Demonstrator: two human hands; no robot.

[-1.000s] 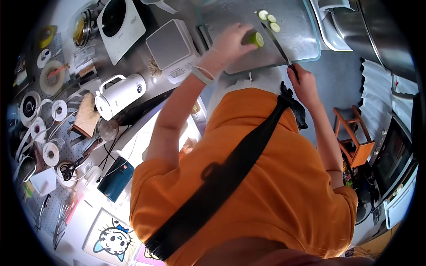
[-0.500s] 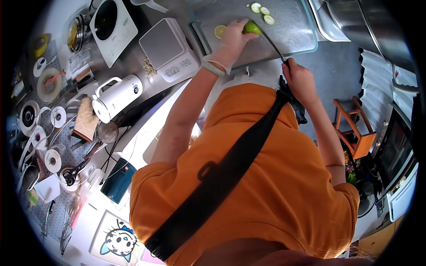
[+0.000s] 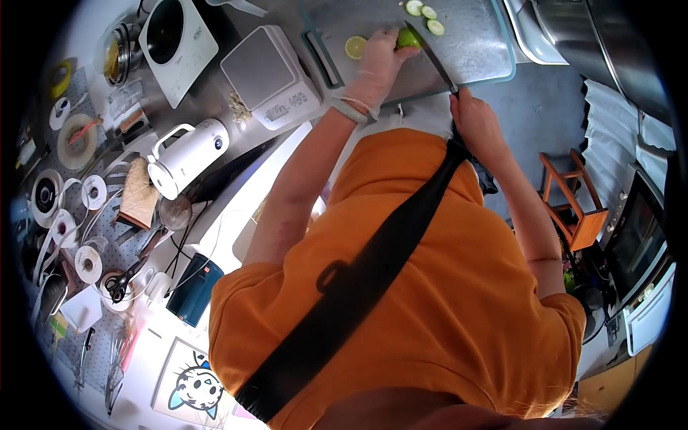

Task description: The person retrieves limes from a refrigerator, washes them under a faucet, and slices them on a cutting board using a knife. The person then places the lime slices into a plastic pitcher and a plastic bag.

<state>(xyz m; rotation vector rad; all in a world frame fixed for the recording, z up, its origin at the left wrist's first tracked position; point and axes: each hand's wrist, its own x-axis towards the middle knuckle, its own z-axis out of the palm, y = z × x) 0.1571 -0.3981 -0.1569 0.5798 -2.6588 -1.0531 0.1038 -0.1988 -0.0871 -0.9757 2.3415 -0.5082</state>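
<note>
My left hand (image 3: 380, 63), in a clear glove, grips a green lime (image 3: 408, 39) on the cutting board (image 3: 473, 54). A knife (image 3: 434, 59) is in my right hand (image 3: 473, 118), its fingers wrapped round the handle. The blade lies against or just beside the lime's right side; contact cannot be made out. Left of my left hand lies a yellow-green citrus piece (image 3: 355, 47), cut face up. Three pale green slices (image 3: 435, 27) rest near the board's far edge.
Left of the board are a kitchen scale (image 3: 261, 68), a white kettle (image 3: 188, 158) and a hot plate (image 3: 179, 50). Tape rolls and tools cover the far left. A wooden stool (image 3: 573, 201) stands on the floor at right, near an oven (image 3: 636, 233).
The yellow-green piece has come into view left of my left hand. My left hand has shifted slightly with the lime, and the knife has moved left beside it.
</note>
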